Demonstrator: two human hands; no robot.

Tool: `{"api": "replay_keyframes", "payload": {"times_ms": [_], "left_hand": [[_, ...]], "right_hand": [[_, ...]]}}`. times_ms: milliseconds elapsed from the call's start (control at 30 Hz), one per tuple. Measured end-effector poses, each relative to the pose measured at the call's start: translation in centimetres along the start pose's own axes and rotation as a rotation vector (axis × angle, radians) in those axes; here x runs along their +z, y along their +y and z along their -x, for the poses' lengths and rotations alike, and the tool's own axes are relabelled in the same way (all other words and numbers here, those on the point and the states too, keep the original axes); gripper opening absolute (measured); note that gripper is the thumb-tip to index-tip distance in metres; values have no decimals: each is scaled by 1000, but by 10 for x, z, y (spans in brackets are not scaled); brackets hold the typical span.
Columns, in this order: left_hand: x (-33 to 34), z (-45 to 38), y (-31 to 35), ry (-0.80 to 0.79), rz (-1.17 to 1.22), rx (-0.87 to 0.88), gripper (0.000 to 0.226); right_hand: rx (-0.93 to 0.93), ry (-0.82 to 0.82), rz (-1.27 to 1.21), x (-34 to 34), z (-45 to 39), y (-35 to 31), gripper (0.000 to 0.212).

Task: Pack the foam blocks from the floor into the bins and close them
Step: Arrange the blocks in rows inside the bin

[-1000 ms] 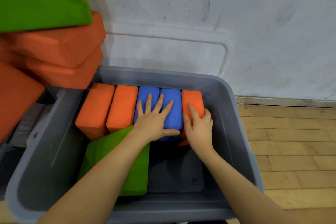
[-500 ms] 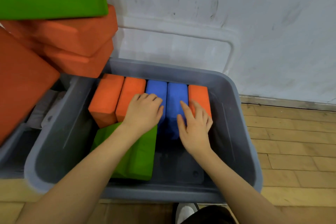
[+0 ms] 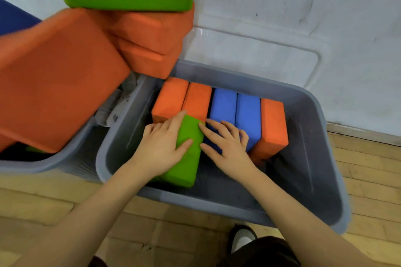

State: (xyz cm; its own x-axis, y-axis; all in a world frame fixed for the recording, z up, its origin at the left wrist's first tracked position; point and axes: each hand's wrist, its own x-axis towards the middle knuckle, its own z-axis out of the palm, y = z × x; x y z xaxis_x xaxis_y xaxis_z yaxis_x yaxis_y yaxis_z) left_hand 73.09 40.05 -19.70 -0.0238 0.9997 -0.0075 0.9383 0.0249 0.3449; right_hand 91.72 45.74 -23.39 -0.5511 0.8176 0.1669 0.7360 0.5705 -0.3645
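Inside the grey plastic bin (image 3: 325, 180), the left hand (image 3: 160, 149) grips the green foam block (image 3: 186, 165) (thumb and fingers around it); the right hand (image 3: 227, 147), fingers spread and loosely bent, touches its right edge.

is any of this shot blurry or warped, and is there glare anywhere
Head view: the big orange block at near left is smeared with motion blur, while the green block under the left hand and the right hand stay fairly sharp; wide-angle distortion bends the grey bin rim and the floorboards; only a faint sheen shows on the clear lid against the wall.
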Motion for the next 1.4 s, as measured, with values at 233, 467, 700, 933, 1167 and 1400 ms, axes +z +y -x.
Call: {"api": "replay_keyframes", "payload": {"times_ms": [233,467,700,933,1167,1400], "left_hand": [[-26,17,-17,13,-272,-137,113],[-30,13,-28,50,-194,-252,84],[-31,5,-34,105,-173,-269,91],[1,1,-26,24,-300,-271,81],[2,3,-27,-50,-312,-213,83],[2,9,-24,-32,-271,-179,80]], "right_hand": [[-111,33,-226,-1,-46,-48,48],[-69,-67,-86,12,-85,-32,45],[-109,-194,254,35,-113,-22,47],[-75,-222,32,26,-113,-5,40],[-8,-187,3,30,-102,-19,40],[8,-222,76,28,-116,-28,41]]}}
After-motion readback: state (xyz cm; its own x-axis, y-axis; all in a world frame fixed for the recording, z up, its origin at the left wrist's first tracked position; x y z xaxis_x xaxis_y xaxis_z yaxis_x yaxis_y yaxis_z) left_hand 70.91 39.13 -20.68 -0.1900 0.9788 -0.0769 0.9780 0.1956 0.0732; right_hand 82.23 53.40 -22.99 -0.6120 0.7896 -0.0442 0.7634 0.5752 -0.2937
